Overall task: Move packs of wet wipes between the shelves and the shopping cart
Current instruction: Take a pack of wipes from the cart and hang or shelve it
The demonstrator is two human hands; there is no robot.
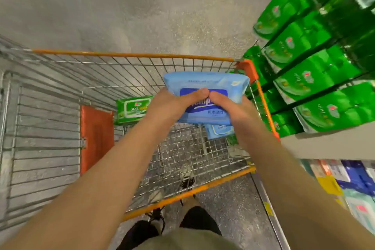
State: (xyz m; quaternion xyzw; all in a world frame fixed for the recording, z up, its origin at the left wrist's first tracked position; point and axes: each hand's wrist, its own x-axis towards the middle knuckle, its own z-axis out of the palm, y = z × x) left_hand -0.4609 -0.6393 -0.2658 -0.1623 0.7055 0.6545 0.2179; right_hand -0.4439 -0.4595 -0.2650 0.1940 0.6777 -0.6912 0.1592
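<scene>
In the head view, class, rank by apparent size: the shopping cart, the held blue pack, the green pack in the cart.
1. shopping cart
2. blue pack, held nearer the camera by both hands, so its lead is unsure
3. green pack

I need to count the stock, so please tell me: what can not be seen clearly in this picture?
Head view only:
- Second blue pack in the cart: mostly hidden by the held blue pack and the right hand.
- Held pack's label: covered by both thumbs; left hand.
- Green packs on the shelf: blurred, cut by the right edge.
- Lower-shelf goods: blurred.
</scene>
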